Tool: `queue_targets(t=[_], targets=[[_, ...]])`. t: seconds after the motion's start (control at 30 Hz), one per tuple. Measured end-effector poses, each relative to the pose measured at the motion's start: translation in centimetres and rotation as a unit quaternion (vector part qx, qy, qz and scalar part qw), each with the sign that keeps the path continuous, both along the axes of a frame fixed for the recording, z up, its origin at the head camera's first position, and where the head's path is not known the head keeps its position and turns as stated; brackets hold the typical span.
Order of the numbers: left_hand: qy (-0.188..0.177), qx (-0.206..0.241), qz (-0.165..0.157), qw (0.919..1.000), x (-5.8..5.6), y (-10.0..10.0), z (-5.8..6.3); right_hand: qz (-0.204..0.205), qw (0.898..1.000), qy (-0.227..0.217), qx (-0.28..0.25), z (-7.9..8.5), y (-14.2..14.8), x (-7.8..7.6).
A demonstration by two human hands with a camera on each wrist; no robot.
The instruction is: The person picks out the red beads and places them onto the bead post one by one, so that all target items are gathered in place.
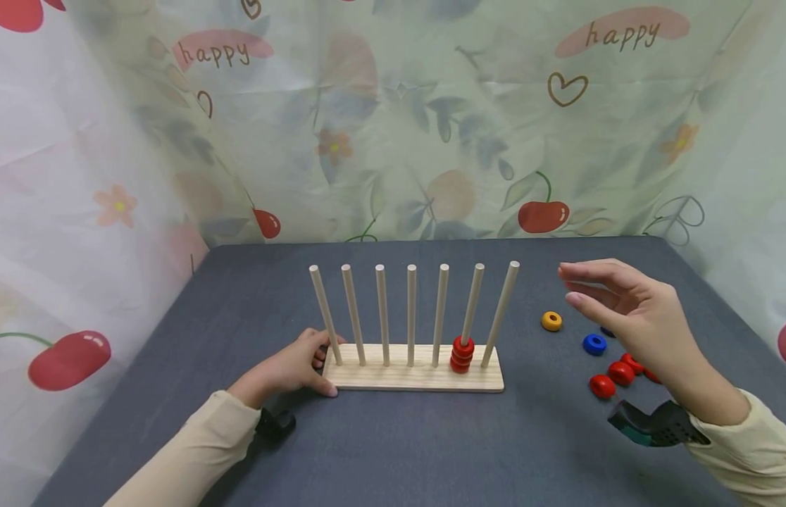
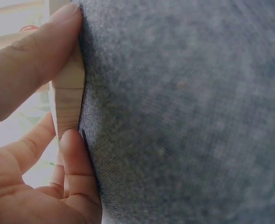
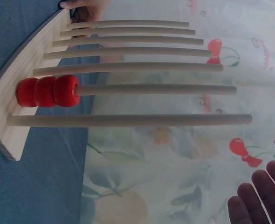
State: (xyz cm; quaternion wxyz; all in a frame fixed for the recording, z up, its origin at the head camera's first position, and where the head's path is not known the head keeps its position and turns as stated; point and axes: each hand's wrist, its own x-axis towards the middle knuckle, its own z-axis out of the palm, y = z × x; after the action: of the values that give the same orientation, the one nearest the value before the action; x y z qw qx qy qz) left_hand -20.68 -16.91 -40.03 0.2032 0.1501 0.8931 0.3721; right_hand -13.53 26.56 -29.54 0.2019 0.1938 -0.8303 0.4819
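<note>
Pale wood forms the rack [image 1: 410,379], standing on the dark table [image 1: 380,451]; three red beads [image 1: 460,356] are stacked on its second peg [image 1: 472,303] from the right. The left hand [image 1: 302,364] grips the left end of the base. The right hand [image 1: 630,306], fingers loosely bent, is empty near loose yellow [image 1: 548,326], blue [image 1: 594,348] and red beads. The rack is probably light and stiff, best steadied by its base rather than its slender pegs. Glossy beads look hard and slippery, suiting a fingertip pinch around the rim.
</note>
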Motion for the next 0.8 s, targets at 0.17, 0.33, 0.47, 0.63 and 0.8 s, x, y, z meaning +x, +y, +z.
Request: queue_targets(t=[0.17,0.33,0.47,0.63,0.8], targets=[[0.003,-0.004,-0.003,1.0000,0.0,0.0,0.0,-0.024,1.000,-0.012,0.001,-1.1,1.0,0.6],[0.010,-0.010,-0.005,0.9999,0.0,0.1,0.1,-0.049,0.998,-0.034,0.008,-2.1,2.0,1.5],[0.010,-0.009,-0.008,0.9999,0.1,0.1,0.1,-0.071,0.996,-0.055,0.015,-3.0,2.8,2.1],[0.010,-0.012,-0.005,0.9999,0.0,0.1,0.1,-0.086,0.993,-0.075,0.012,-4.3,4.0,2.2],[0.010,-0.013,-0.002,0.9999,0.0,0.0,0.1,-0.096,0.990,-0.099,0.033,-5.6,5.2,2.3]])
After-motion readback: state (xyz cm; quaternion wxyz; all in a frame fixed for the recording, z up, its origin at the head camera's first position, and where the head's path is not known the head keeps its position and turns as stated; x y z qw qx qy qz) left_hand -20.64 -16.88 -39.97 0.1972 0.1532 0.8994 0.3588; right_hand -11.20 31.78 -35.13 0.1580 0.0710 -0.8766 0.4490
